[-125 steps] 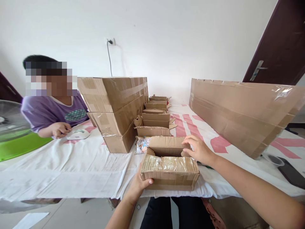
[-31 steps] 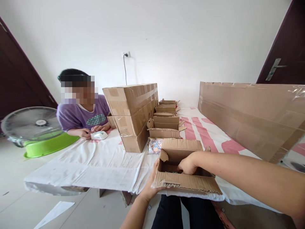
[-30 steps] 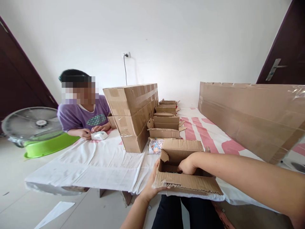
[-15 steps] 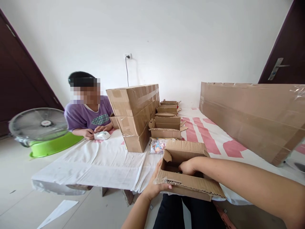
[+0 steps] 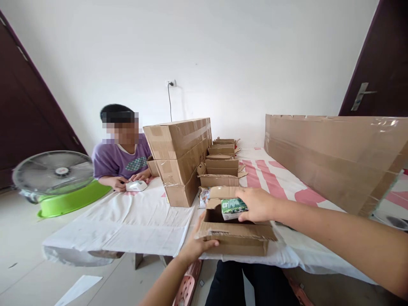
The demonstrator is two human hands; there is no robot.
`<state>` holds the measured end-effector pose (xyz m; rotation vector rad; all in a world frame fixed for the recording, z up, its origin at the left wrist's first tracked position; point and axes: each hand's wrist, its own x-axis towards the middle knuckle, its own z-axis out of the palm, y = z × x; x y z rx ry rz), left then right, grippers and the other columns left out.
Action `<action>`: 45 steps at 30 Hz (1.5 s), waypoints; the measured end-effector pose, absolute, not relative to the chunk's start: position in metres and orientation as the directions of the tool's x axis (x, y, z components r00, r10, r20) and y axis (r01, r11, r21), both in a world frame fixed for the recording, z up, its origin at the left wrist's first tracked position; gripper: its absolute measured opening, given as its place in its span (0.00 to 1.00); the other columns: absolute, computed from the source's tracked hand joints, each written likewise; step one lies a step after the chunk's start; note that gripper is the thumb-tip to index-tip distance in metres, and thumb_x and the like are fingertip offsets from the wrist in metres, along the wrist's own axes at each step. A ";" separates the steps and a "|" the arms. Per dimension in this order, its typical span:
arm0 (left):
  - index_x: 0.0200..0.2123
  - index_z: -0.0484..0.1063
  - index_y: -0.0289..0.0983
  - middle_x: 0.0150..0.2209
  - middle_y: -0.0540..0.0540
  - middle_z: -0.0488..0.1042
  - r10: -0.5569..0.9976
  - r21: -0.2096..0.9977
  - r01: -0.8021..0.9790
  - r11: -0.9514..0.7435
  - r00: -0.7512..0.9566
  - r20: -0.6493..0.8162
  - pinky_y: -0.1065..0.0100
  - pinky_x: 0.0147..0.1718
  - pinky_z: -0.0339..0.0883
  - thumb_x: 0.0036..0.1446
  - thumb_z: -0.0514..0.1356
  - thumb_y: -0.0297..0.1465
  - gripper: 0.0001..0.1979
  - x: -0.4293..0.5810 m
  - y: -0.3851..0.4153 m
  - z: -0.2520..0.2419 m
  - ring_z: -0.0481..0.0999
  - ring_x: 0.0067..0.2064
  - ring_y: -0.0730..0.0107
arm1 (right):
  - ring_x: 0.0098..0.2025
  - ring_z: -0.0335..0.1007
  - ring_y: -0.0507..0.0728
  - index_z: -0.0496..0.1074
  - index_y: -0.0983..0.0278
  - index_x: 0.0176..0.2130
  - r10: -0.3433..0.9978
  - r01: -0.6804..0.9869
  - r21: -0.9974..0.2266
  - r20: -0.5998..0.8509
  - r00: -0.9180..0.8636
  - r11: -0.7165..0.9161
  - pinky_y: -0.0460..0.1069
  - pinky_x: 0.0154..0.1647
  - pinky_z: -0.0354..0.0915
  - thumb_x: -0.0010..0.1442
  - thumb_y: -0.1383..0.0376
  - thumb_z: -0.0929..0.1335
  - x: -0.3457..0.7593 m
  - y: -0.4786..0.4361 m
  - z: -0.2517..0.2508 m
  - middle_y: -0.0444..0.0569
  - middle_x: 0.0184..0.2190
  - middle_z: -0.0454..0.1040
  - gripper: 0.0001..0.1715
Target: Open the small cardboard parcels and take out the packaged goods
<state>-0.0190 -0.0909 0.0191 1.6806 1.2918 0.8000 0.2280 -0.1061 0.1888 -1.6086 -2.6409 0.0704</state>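
An open cardboard box (image 5: 237, 245) sits at the table's near edge in front of me, its flaps up. My left hand (image 5: 196, 244) grips its left end, thumb on the near side and fingers around the far corner. Above the box's opening, my right hand (image 5: 251, 205) is closed on a small green-and-white printed box (image 5: 233, 208), holding it by its right end. The inside of the cardboard box is dark, and I cannot make out its contents. Just behind it, partly hidden, lies a colourful printed packet (image 5: 204, 198).
A row of open cardboard boxes (image 5: 219, 180) runs back beside stacked taped cartons (image 5: 180, 196). A long cardboard panel (image 5: 318, 157) stands on the right of the cloth-covered table (image 5: 127, 231). At left, a person (image 5: 123, 159) handles a white device (image 5: 136, 185) near a fan (image 5: 60, 172).
My right hand has come up out of the cardboard box with the small green-and-white box in it. The cardboard box has shifted slightly left, with my left hand still on its end.
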 end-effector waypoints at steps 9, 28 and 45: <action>0.40 0.79 0.42 0.40 0.43 0.82 0.987 0.680 0.723 -0.125 0.159 0.011 0.52 0.53 0.68 0.44 0.65 0.47 0.21 -0.083 -0.060 0.052 0.74 0.54 0.40 | 0.45 0.73 0.65 0.69 0.64 0.51 0.863 0.915 -0.028 0.345 -0.370 0.403 0.55 0.43 0.64 0.55 0.57 0.73 0.288 -0.098 0.191 0.56 0.45 0.76 0.26; 0.53 0.72 0.40 0.53 0.40 0.76 0.910 0.585 0.701 -0.409 0.358 0.208 0.62 0.51 0.67 0.47 0.66 0.46 0.31 0.020 -0.026 0.221 0.75 0.53 0.52 | 0.53 0.68 0.65 0.68 0.64 0.53 0.756 0.869 0.009 0.490 -0.435 0.494 0.57 0.54 0.58 0.54 0.60 0.75 0.280 -0.077 0.182 0.55 0.50 0.75 0.29; 0.40 0.69 0.39 0.36 0.49 0.74 0.920 0.747 0.561 -0.357 0.073 0.385 0.63 0.43 0.68 0.37 0.71 0.26 0.24 0.027 0.006 0.196 0.75 0.43 0.58 | 0.59 0.64 0.69 0.63 0.67 0.58 0.839 0.945 -0.165 0.521 -0.159 0.282 0.62 0.55 0.61 0.54 0.63 0.73 0.307 -0.051 0.157 0.64 0.56 0.69 0.35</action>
